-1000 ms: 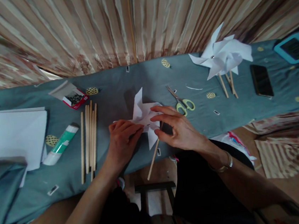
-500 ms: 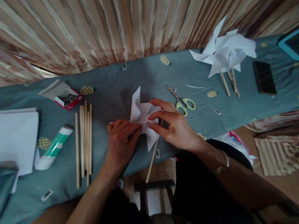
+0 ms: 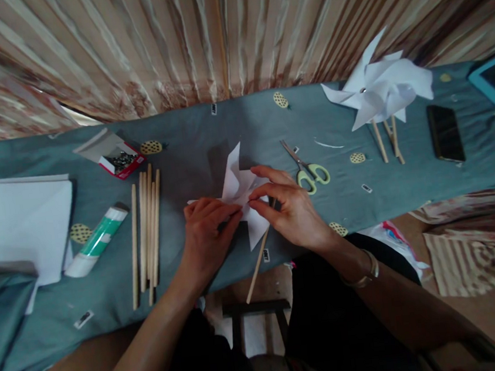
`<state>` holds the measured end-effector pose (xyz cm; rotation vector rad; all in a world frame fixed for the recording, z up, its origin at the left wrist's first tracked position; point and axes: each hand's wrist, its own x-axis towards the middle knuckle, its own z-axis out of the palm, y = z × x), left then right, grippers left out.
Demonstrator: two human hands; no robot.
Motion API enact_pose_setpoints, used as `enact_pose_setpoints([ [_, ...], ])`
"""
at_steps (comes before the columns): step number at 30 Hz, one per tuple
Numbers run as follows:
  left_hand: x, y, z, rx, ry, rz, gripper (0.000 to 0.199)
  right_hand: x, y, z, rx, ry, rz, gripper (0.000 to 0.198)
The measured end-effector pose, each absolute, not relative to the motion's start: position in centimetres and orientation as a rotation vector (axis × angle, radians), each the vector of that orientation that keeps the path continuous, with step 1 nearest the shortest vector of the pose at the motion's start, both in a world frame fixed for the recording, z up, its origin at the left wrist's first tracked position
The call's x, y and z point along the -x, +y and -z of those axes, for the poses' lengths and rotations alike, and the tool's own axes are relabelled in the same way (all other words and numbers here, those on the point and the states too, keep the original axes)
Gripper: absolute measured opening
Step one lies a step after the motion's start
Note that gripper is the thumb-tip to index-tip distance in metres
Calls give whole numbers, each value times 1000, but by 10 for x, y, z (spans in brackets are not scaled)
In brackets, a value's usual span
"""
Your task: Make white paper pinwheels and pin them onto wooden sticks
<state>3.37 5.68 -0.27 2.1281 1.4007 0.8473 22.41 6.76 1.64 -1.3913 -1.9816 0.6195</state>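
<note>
Two hands work over the tabletop (image 3: 186,150), with several wooden sticks (image 3: 143,232) at the left. The left hand (image 3: 210,228) grasps the white paper pinwheel (image 3: 247,181) between thumb and forefinger near its centre; if this grip slackens, the bent blades could spring up. The pinwheel lies between both hands, partly covered by them. From the other side, the right hand (image 3: 292,210) brings thumb and forefinger to the centre, but one cannot tell whether this grip has paper or something small; too hard a push there could tear the sheet. One loose stick (image 3: 258,264) passes beyond the near edge, so a knock of the forearm could turn it. Compared with half a second ago, the right fingertips are closer together, while the left hand stays almost the same.
</note>
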Motion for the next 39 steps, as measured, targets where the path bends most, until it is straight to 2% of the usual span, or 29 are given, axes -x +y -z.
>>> enact_pose_setpoints([
  [6, -26, 65, -4, -2031, 1536, -901, 23, -223, 70, -14, 1408, -1978, -648, 7],
  [9, -26, 76, -3, -1969, 1617, -900, 46, -223, 70, -11, 1416, -1979, -628, 7],
  [11, -29, 83, -3, -1946, 1601, -837, 53, -223, 70, -10, 1407, -1983, -609, 6],
  [17, -40, 95, -4, -1881, 1574, -707, 48, -223, 69, -5, 1392, -2025, -543, 8],
  [21, -45, 97, -4, -1833, 1553, -685, 52, -224, 68, -2, 1364, -2051, -510, 8],
  [26, -49, 94, -8, -1755, 1485, -769, 60, -225, 66, -3, 1367, -2027, -539, 12],
  [39, -46, 95, -12, -1312, 1173, -1044, 57, -225, 62, -21, 1315, -1987, -394, 13],
])
